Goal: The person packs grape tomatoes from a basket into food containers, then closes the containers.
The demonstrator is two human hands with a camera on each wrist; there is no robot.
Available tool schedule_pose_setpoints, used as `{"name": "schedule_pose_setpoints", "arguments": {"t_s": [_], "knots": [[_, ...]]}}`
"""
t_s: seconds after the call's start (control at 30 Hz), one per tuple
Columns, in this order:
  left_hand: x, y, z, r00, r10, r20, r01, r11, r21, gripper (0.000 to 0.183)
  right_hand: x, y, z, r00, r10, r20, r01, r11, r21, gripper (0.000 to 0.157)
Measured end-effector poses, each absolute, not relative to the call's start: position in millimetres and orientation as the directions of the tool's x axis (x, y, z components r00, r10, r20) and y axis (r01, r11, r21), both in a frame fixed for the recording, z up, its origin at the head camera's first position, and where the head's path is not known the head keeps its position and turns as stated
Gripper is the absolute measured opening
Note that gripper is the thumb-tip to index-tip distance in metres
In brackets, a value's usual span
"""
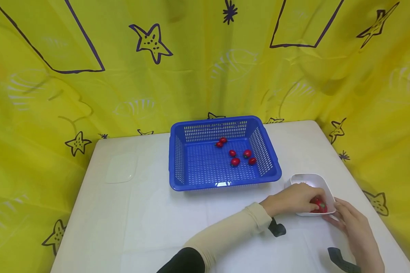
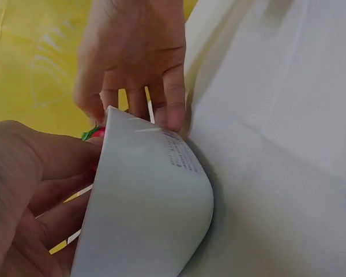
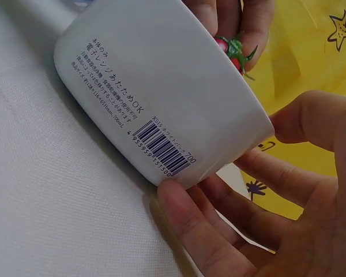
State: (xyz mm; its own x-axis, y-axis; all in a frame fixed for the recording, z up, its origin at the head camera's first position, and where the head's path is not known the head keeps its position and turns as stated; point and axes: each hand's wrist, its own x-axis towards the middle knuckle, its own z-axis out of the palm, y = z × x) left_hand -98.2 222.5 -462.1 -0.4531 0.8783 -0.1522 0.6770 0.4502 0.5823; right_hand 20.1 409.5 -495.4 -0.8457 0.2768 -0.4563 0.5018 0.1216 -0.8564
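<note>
left grip: fingers curled round a red tomato inside the white container. right grip: partly closed, holding the container's near right corner. the blue basket lies beyond both, leftward; left grip nearer.

Bowl: its side is bearing "電子レンジあたためOK"
Code line: "K515 ホワイトパック 700" is running above the barcode
Digits: "4 955959 151500" are sitting below
Small print: is ending in "700mL"
</note>
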Motion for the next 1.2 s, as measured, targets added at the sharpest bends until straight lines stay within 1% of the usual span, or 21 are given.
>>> {"name": "schedule_pose_setpoints", "arguments": {"t_s": [0.1, 0.17, 0.23, 0.3, 0.37, 0.57, 0.8, 0.93, 1.07, 1.1, 1.17, 1.2], "knots": [[-97.2, 224.5, -464.3, -0.441, 0.886, -0.142, 0.706, 0.44, 0.554, 0.028, 20.3, 409.5, -495.9, -0.841, 0.282, -0.462, 0.513, 0.145, -0.846, 0.04], [-96.6, 225.7, -466.0, -0.43, 0.893, -0.135, 0.727, 0.431, 0.534, 0.028, 21.2, 409.5, -496.6, -0.847, 0.282, -0.452, 0.498, 0.121, -0.858, 0.035], [-95.6, 227.2, -466.1, -0.423, 0.896, -0.134, 0.75, 0.429, 0.503, 0.028, 22.1, 409.7, -497.5, -0.861, 0.274, -0.428, 0.461, 0.064, -0.885, 0.023], [-94.2, 228.3, -464.5, -0.422, 0.895, -0.145, 0.765, 0.437, 0.472, 0.028, 22.5, 410.1, -498.7, -0.874, 0.266, -0.406, 0.421, -0.001, -0.907, 0.018], [-92.7, 229.7, -463.6, -0.426, 0.892, -0.153, 0.778, 0.448, 0.44, 0.028, 22.7, 410.6, -499.7, -0.882, 0.26, -0.393, 0.4, -0.029, -0.916, 0.017], [-89.4, 232.2, -461.8, -0.436, 0.884, -0.168, 0.811, 0.467, 0.352, 0.03, 21.8, 411.0, -499.2, -0.867, 0.259, -0.425, 0.436, -0.016, -0.9, 0.014], [-90.1, 230.2, -461.7, -0.434, 0.89, -0.14, 0.829, 0.455, 0.324, 0.028, 22.9, 410.1, -498.9, -0.872, 0.266, -0.412, 0.425, -0.008, -0.905, 0.014], [-91.3, 225.4, -460.8, -0.436, 0.891, -0.128, 0.818, 0.452, 0.355, 0.028, 21.8, 408.8, -498.3, -0.869, 0.28, -0.409, 0.44, 0.058, -0.896, 0.017], [-93.2, 215.0, -455.0, -0.433, 0.896, -0.101, 0.791, 0.431, 0.435, 0.03, 21.4, 408.5, -498.1, -0.864, 0.288, -0.413, 0.448, 0.066, -0.892, 0.018], [-93.7, 211.8, -453.2, -0.434, 0.897, -0.089, 0.783, 0.424, 0.456, 0.03, 21.6, 408.5, -498.2, -0.862, 0.289, -0.416, 0.447, 0.046, -0.893, 0.018], [-94.4, 204.2, -448.9, -0.444, 0.893, -0.074, 0.758, 0.418, 0.5, 0.033, 21.3, 408.2, -498.5, -0.858, 0.294, -0.421, 0.455, 0.057, -0.889, 0.019], [-94.6, 200.1, -447.1, -0.452, 0.889, -0.07, 0.743, 0.419, 0.523, 0.034, 20.7, 407.9, -498.6, -0.856, 0.297, -0.423, 0.464, 0.078, -0.883, 0.025]]}}
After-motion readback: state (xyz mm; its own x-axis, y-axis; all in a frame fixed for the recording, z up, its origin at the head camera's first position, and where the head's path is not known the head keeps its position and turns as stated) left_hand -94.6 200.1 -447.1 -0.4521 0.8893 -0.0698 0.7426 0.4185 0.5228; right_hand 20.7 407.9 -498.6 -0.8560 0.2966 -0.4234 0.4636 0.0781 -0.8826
